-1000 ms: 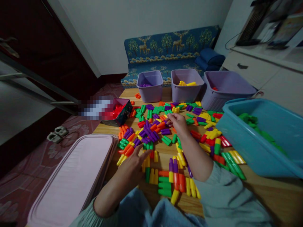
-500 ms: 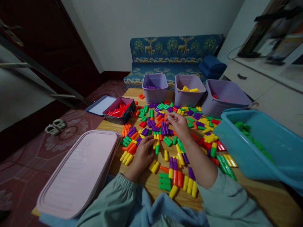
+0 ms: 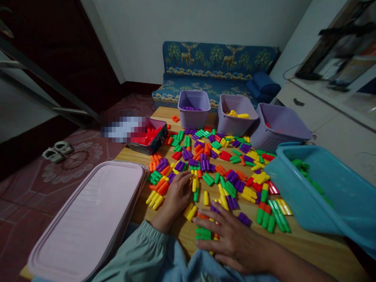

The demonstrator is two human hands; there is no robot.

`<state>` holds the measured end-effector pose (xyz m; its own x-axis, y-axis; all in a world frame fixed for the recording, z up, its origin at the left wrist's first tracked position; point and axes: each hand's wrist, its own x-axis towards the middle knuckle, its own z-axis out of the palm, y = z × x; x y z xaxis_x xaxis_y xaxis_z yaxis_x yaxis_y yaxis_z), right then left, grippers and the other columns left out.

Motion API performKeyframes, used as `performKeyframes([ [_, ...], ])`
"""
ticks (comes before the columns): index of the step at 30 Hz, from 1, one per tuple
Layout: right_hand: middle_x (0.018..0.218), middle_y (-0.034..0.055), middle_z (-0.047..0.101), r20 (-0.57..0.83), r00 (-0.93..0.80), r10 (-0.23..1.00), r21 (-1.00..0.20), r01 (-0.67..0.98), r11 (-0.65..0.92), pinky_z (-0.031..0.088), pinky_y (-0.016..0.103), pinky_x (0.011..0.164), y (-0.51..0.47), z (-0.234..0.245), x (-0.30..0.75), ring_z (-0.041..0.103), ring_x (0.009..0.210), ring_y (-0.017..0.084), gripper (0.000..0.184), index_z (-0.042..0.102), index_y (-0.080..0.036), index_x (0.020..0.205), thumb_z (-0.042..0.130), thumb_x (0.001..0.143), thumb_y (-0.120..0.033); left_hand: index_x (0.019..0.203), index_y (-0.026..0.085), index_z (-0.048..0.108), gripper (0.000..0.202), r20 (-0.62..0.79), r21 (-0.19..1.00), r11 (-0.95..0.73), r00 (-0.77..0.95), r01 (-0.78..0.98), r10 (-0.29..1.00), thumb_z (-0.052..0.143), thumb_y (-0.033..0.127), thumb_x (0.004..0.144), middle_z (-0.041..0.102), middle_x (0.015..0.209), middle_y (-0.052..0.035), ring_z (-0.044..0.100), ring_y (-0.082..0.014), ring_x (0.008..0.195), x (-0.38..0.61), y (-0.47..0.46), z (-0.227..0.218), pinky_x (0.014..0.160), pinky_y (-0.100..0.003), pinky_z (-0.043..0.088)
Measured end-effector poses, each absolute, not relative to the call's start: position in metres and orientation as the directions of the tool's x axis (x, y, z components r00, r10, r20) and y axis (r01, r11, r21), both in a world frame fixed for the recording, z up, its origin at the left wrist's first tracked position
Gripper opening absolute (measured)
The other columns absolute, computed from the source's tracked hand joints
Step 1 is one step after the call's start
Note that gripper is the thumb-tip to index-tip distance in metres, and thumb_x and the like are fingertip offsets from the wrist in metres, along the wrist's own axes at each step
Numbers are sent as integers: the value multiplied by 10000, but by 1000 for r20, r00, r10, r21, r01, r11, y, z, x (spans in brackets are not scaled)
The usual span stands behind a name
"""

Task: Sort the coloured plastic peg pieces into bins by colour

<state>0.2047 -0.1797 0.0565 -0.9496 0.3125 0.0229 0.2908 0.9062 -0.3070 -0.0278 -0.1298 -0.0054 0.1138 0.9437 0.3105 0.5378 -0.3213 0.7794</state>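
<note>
My left hand rests low over the table with its fingers curled, and their tips meet a yellow finger-shaped plastic building block. A green block lies at that block's lower end. My right hand is nearer the table's front edge, palm down with fingers spread. It hovers over or touches a joined group of blocks; I cannot tell which. Three-pronged green blocks show beside its fingers, while red and purple ones are partly hidden. Just right of my left wrist lies a yellow block pair.
Many coloured blocks cover the wooden table. Purple bins stand along the back, a blue-green tub at right. A box of red blocks and a pale pink lid are at left. A patterned sofa stands behind.
My right hand has drawn back from the middle of the pile to the near blocks, its fingers now spread. My left hand stays almost where it was.
</note>
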Motion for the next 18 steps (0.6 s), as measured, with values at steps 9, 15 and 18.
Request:
performKeyframes([
  [9, 1540, 112, 364, 309, -671, 674, -133, 671, 729, 198, 600, 1168, -117, 27, 176, 292, 1433, 298, 351, 631, -241, 1215, 618, 864, -267, 1169, 199, 646, 338, 330, 816, -327, 80, 477, 940, 459, 121, 899, 641, 1195, -110, 605, -219, 1128, -30, -130, -5, 974, -390, 506],
  [15, 1441, 145, 451, 425, -289, 858, -164, 908, 386, 320, 558, 1111, -107, 23, 221, 414, 1328, 315, 434, 590, -204, 1269, 554, 902, -433, 1161, 188, 655, 348, 383, 781, -388, 116, 490, 917, 441, 94, 904, 622, 1198, -122, 604, -220, 1114, -33, -128, -12, 935, -389, 520],
  [18, 1425, 181, 441, 441, -117, 890, -149, 968, 202, 372, 533, 1072, -119, 15, 265, 420, 1315, 339, 517, 545, -164, 1319, 484, 921, -487, 1176, 197, 650, 359, 382, 773, -388, 121, 501, 916, 448, 86, 900, 617, 1207, -116, 605, -215, 1112, -33, -127, -16, 924, -382, 526],
])
